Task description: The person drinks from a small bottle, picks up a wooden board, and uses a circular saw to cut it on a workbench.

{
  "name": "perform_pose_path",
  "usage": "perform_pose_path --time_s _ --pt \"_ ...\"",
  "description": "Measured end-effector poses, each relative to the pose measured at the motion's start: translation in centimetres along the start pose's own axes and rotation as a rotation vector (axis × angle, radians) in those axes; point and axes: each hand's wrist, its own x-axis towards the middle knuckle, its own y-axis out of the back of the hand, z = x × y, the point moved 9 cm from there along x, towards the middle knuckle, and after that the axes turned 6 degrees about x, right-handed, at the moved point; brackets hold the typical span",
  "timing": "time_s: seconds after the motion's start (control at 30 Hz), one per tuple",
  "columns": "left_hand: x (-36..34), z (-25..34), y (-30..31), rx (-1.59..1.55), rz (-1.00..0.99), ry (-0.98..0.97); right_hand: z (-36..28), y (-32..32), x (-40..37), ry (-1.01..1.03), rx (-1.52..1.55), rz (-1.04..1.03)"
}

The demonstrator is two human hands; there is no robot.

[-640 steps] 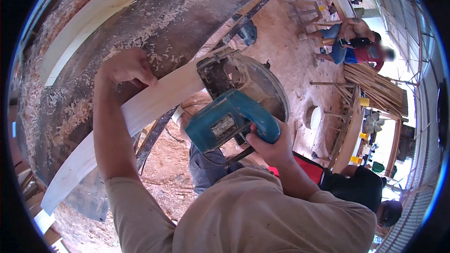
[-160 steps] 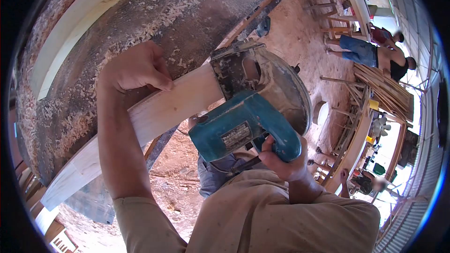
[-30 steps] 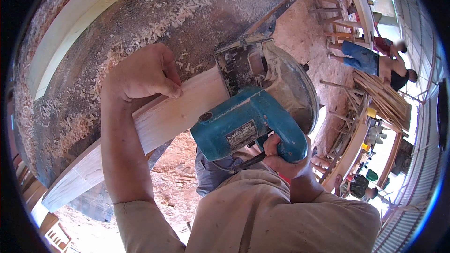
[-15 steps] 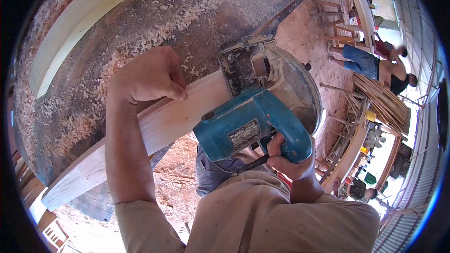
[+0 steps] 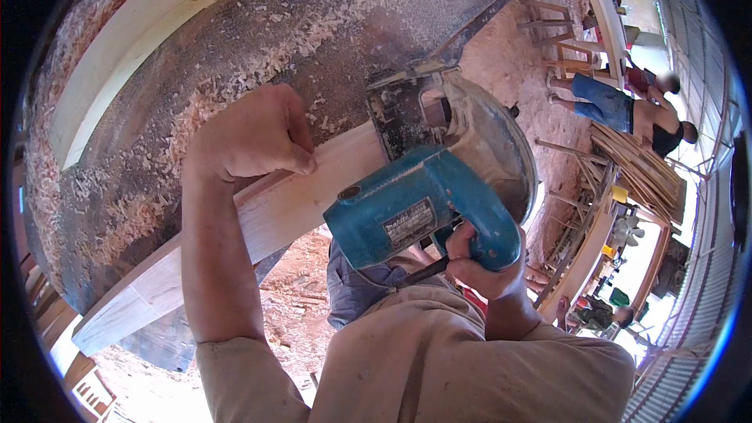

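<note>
My right hand (image 5: 486,266) is wrapped round the rear handle of a blue Makita circular saw (image 5: 407,215), whose dusty blade guard (image 5: 493,141) faces away from me. The saw's base rests at the end of a long, pale wooden plank (image 5: 286,211), with the blade itself out of sight. My left hand (image 5: 254,133) is closed at the plank's far edge, its thumb on the wood and its other fingers curled and partly hidden. A black cord (image 5: 423,272) runs from the saw under my right hand.
Wood shavings (image 5: 204,110) litter the dark worktable (image 5: 345,39). A curved pale board (image 5: 117,70) lies across its far side. Stacked planks (image 5: 638,168), stools (image 5: 552,23) and several people (image 5: 611,106) are to the right.
My left hand and the plank have shifted slightly to the right. The saw and my right hand stay nearly in place.
</note>
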Motion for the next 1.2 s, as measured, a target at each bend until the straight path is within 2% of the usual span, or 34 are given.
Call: perform_pose_path --time_s 0.13,0.2,0.47,0.63,0.73,0.8,0.97,1.0,1.03,1.2 --pt "0.1 -0.1 -0.2 -0.021 -0.023 -0.023 1.2 0.1 -0.5 0.023 -0.025 -0.004" --pt "0.0 0.2 -0.1 -0.012 -0.019 -0.028 1.0 0.2 -0.4 -0.002 0.064 0.055" --pt "0.0 0.7 0.3 0.023 0.001 -0.054 0.3 -0.1 0.6 0.019 0.029 0.020" --pt "-0.1 0.5 0.1 -0.027 -0.041 0.002 0.6 -0.4 1.2 0.019 0.054 -0.003" --pt "0.4 -0.1 -0.2 0.002 -0.050 0.010 0.2 -0.5 1.8 -0.012 0.121 0.052" --pt "0.5 -0.1 -0.2 0.001 -0.053 -0.009 -0.7 -0.9 2.6 -0.004 0.010 0.007" --pt "0.1 0.9 0.2 0.044 -0.013 -0.072 -0.8 -1.0 3.0 0.035 0.047 0.010" --pt "0.1 0.1 0.0 -0.091 -0.010 -0.048 -1.0 -1.2 2.9 0.010 0.105 0.008" --pt "0.1 -0.5 -0.1 -0.224 -0.002 -0.022 -1.3 -1.2 2.7 -0.042 0.072 0.026" --pt "0.3 -0.6 0.4 -0.145 -0.047 -0.033 -0.8 1.5 -0.5 -0.020 -0.159 0.136"
